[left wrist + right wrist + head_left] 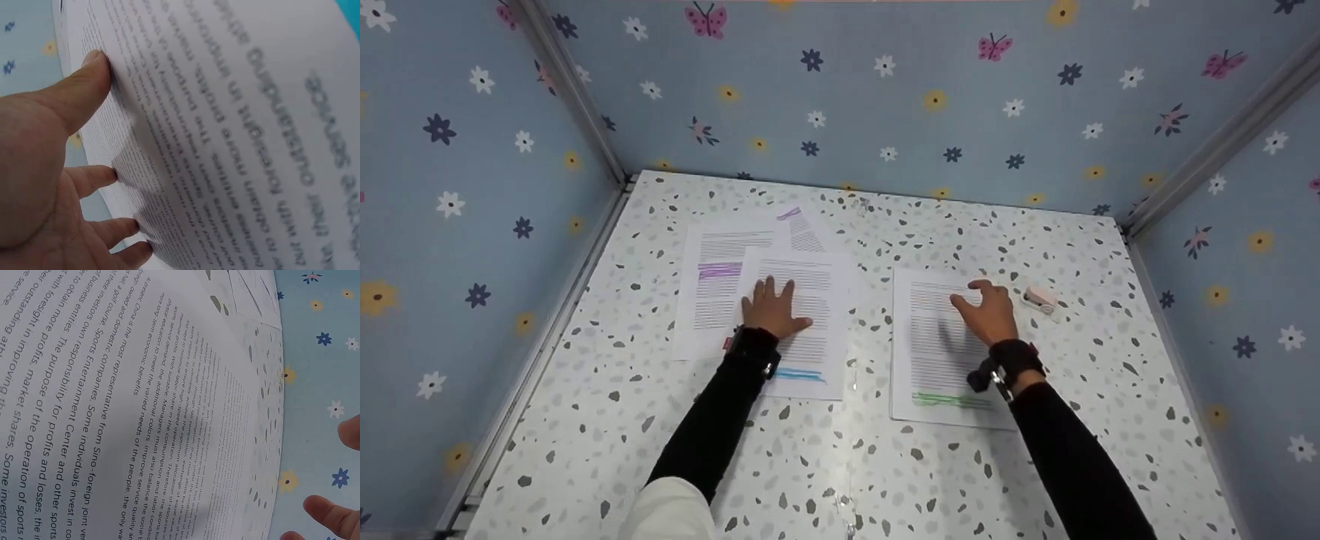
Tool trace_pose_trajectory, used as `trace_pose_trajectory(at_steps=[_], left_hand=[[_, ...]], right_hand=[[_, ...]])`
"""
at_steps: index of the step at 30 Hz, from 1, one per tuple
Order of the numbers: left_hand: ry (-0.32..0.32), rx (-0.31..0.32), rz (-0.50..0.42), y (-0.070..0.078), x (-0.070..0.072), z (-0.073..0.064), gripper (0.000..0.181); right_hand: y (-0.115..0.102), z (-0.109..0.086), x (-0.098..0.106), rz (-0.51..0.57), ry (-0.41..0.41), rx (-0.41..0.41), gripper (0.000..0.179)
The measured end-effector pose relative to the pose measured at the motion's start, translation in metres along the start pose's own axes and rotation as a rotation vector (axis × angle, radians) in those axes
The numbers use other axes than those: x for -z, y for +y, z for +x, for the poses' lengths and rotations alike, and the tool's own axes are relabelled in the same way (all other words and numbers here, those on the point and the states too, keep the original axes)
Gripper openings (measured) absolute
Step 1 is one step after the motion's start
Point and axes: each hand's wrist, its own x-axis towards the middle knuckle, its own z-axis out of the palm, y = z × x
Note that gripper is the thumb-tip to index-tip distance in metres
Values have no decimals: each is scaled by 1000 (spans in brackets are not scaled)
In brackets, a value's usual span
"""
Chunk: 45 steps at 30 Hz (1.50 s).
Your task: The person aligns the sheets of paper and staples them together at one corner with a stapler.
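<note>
My left hand (772, 311) rests with spread fingers on a printed sheet (810, 349) that has a blue marker stroke near its bottom. In the left wrist view, the fingertips (102, 179) touch the paper's printed face. That sheet overlaps a page with purple strokes (709, 300), and another purple-marked page (804, 229) shows behind. My right hand (992, 313) hovers over the right-hand printed paper (941, 337), which has green strokes near its bottom. Its thumb and fingers are apart with nothing between them; the right wrist view shows only some fingertips (332, 517).
A small pale pink object (1040, 300) with a rounded light part lies just right of my right hand. The papers lie on a white speckled table (840, 465). Blue flowered panels (855, 97) enclose its back and both sides.
</note>
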Motion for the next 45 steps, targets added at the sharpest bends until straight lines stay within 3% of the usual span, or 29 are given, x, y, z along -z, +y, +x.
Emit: trace_pose_trajectory(at_steps=[3,7,16,22,26,30,33,39,42,45], left_hand=[[36,-15,28,17,-11,4,91],[41,11,73,33,-18,5,91],[54,43,87,37,-21,3,90],[88,45,-36,38,-9,-4,92],[131,89,-160,27,18,-3,83],[136,175,-231,4,49,0,68],[119,220,-263,-16,64,2,58],[67,247,-318,-42,72,-1,49],[48,252,-415,-44,72,1,45],[1,274,-582,-42,73,5,42]], right_hand=[[0,-1,-1,2,-5,7,57],[0,-1,-3,4,-20,25,55],[-6,1,-10,-3,-34,70,50],[-26,2,-16,55,-78,74,45],[-45,7,-23,138,-136,9,46],[-65,14,-37,363,-223,-83,47],[-76,16,-52,538,-291,-151,45],[-85,16,-78,757,-375,-349,47],[-87,18,-84,773,-367,-409,49],[-90,21,-87,769,-353,-438,49]])
